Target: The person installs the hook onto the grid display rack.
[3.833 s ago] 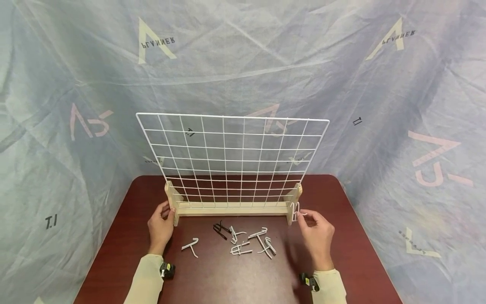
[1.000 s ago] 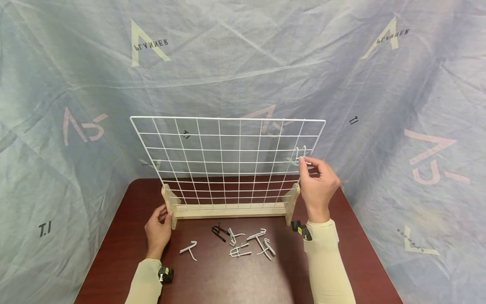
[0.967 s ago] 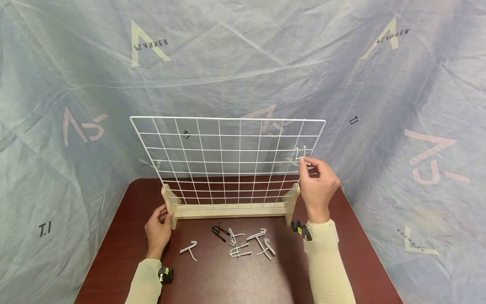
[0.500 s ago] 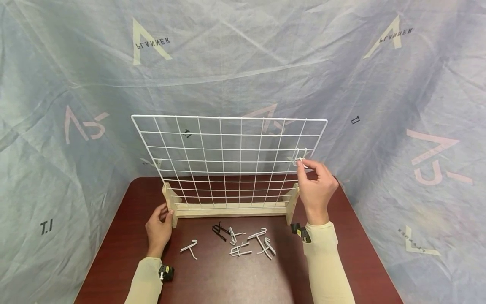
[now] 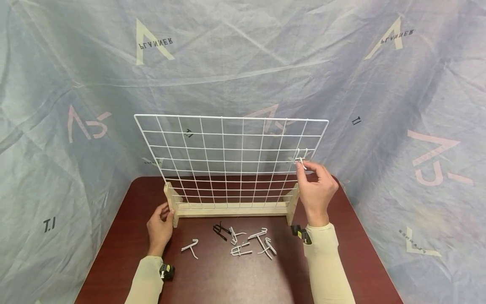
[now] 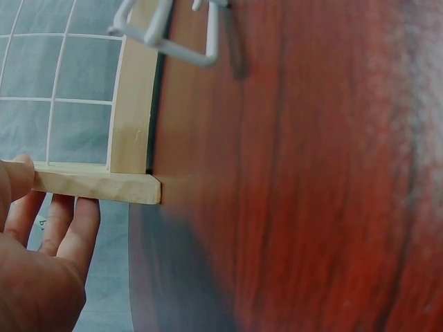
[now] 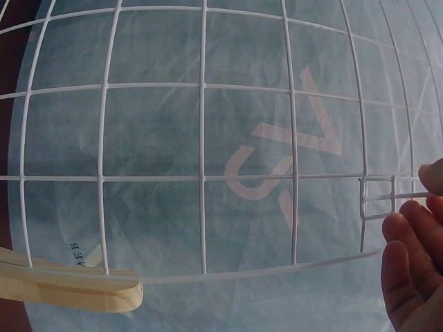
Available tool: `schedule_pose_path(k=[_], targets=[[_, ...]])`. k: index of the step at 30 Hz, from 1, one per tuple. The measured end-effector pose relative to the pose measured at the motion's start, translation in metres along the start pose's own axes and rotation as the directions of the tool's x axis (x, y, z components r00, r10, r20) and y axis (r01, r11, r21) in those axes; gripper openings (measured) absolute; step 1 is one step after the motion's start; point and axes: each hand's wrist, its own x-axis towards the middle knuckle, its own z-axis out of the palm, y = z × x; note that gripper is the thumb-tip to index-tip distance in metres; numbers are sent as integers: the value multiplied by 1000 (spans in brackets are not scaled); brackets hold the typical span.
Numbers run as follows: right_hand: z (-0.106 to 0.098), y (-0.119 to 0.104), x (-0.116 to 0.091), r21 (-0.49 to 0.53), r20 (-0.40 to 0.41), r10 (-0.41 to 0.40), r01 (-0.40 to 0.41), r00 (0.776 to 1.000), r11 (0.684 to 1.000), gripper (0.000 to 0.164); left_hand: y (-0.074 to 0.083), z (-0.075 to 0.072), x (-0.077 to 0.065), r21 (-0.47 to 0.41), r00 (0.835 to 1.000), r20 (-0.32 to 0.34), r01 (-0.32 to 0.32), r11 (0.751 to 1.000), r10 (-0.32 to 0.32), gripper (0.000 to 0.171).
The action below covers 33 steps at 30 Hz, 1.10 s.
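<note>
While one end is being braced, the risk is sitting at the other

As I'm watching, the right hand (image 5: 317, 183) is pinching a white wire hook (image 7: 394, 196) between thumb and fingers, holding it up at the upright white wire grid (image 5: 224, 160), near the grid's right edge. (From where I'm standing, I cannot tell whether its bent prongs are catching a crosswire.) If they aren't, an early release could be sending it down to the reddish-brown wood-grain table (image 5: 235, 278), where several loose white wire hooks (image 5: 262, 243) and a black wire hook (image 5: 220, 230) are lying. Only one prong catching could be leaving it tilted. Pressing hard up there could be rocking the grid, too; the left hand (image 5: 159, 226) is probably countering that, clamping thumb and fingers on the left end of the pale wooden stand (image 5: 232, 212). Since nobody is gripping the right end, an uneven push could be swivelling it.
</note>
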Motion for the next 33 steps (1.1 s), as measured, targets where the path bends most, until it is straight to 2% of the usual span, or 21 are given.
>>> schedule_pose_path(k=[9, 17, 33], targets=[[-8, 3, -4, 2, 48, 42, -42, 998, 999, 11, 1, 2, 2, -26, 999, -13, -30, 999, 30, 36], [-9, 44, -25, -9, 134, 68, -67, 989, 998, 12, 3, 0, 2, -24, 1000, -6, -25, 999, 25, 35], [-12, 46, -49, -28, 269, 73, -68, 960, 997, 14, 3, -4, -1, -24, 1000, 5, -22, 999, 22, 36]])
